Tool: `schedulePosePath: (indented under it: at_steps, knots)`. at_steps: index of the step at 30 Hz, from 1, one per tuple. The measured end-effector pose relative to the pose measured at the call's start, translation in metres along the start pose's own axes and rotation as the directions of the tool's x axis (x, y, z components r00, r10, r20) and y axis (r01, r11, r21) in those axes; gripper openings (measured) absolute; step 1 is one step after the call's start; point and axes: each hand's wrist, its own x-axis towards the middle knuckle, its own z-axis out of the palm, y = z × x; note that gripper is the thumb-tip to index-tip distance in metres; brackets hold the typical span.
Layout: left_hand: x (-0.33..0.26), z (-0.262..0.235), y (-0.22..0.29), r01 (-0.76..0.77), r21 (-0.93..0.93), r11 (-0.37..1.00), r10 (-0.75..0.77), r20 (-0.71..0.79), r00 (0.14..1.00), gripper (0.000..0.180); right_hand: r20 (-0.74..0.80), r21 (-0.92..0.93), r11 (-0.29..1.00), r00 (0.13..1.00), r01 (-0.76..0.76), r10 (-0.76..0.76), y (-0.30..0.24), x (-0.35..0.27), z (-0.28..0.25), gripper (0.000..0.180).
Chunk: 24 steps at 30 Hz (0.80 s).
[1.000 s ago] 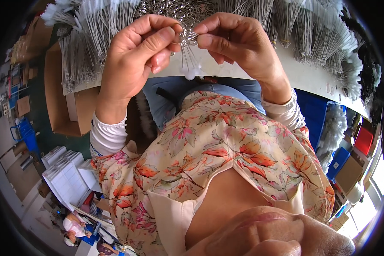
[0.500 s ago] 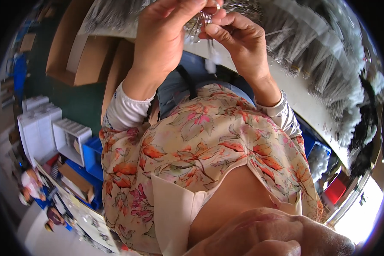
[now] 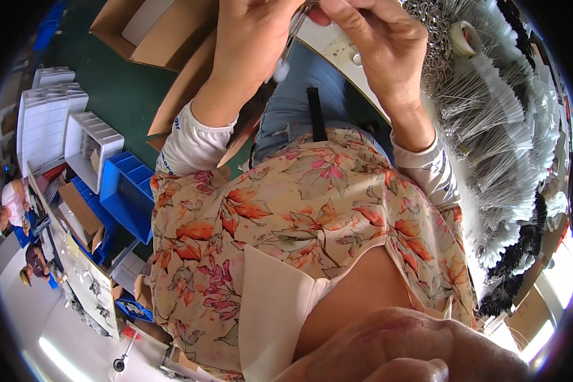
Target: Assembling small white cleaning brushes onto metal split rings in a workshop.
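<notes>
Slipping further past the top edge since earlier, the left hand [image 3: 251, 38] and right hand [image 3: 388, 41] are curling close together, too cropped to tell their opening or grip; thin metal wires [image 3: 291, 41] with fluffy white tips [image 3: 281, 71] are dangling between them

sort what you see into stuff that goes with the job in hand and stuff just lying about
Seems part of the job:
- white-tipped wires, hanging between the hands
- bundled wires on the table
- metal rings

Apparently just lying about:
- tape roll
- cardboard box
- blue crate
- white crates
</notes>
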Motion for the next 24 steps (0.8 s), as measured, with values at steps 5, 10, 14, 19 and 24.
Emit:
schedulePosePath:
  at_steps: [5,10,14,19,24]
  knots:
    - [0.006,-0.041,-0.014,0.032,0.191,0.981,-0.091,0.304,0.948,0.021,0.196,0.252,0.888,0.919,-0.384,0.342,0.026,0.009,-0.009,0.012]
    - [0.0,-0.078,-0.03,-0.421,0.608,0.673,-0.145,0.666,0.732,0.019,0.686,0.06,0.638,0.496,-0.767,0.532,0.053,-0.005,-0.032,0.017]
    - [-0.024,-0.122,-0.094,-0.354,0.768,0.534,-0.336,0.577,0.744,0.021,0.583,-0.301,0.701,0.457,-0.646,0.672,0.057,-0.046,-0.024,0.022]
    - [-0.097,-0.242,-0.209,-0.193,0.948,0.253,-0.547,0.304,0.779,0.022,0.577,-0.285,0.526,0.295,-0.801,0.762,0.047,-0.067,-0.027,0.024]
    - [-0.233,-0.32,-0.28,-0.061,0.945,-0.321,-0.812,-0.242,0.53,0.028,0.549,-0.243,0.543,0.348,-0.803,0.76,0.053,-0.074,-0.028,0.023]
